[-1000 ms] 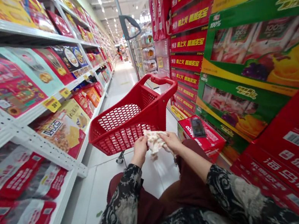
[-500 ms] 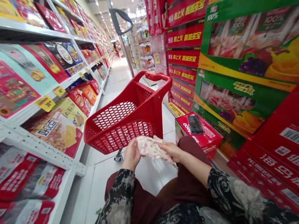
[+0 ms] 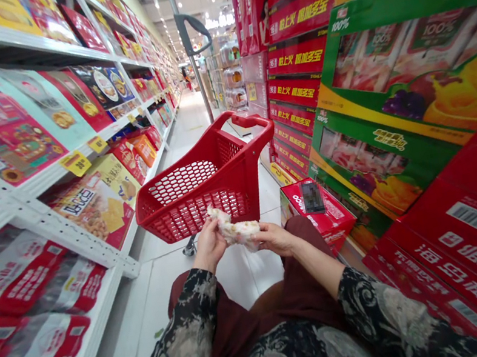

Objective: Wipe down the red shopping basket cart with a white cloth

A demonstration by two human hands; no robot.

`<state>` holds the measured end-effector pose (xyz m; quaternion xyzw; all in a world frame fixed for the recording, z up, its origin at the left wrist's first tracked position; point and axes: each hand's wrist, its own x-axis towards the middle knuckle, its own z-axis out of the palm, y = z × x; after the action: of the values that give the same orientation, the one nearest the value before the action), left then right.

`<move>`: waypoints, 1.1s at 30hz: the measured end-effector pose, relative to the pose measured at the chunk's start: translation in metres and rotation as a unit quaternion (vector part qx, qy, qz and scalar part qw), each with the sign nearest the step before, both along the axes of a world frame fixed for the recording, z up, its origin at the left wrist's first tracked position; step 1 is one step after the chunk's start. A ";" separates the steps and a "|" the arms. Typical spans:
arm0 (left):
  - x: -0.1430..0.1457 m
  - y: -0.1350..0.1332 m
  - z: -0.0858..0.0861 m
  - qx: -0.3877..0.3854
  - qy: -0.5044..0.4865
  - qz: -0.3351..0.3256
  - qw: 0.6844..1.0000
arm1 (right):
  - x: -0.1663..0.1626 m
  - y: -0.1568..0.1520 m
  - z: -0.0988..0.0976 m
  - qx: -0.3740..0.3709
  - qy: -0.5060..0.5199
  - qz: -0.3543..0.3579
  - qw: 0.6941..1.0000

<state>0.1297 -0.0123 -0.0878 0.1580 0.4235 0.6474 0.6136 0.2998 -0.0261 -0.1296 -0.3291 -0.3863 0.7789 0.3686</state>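
Observation:
A crumpled cream cloth with a small floral print stretches between my two hands, above my knees. Fingers of my left hand pinch its left end, where a bit of fabric sticks up. My right hand grips the other end between thumb and fingers. Just beyond them is a red shopping basket cart with perforated sides, its raised handle towards the right. Whether the cloth is a single layer or a sewn item cannot be made out.
Shelves of boxed snacks line the left. Stacked red drink cartons and green juice cartons form a wall on the right. A red box with a blurred-out dark item on top sits by my right knee. A metal pole rises behind the cart.
The cloth has gone from spread and hanging to bunched into a narrower strip. My right hand has turned and shifted slightly; both hands still hold it.

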 end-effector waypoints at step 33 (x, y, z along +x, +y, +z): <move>-0.026 -0.007 0.003 -0.049 0.197 -0.109 0.973 | 0.013 0.017 -0.020 -0.117 -0.076 -0.106 0.984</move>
<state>0.1041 -0.0193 -0.0845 0.2971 0.5472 0.5113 0.5923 0.3125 -0.0093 -0.1497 -0.4677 -0.2820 0.7479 0.3774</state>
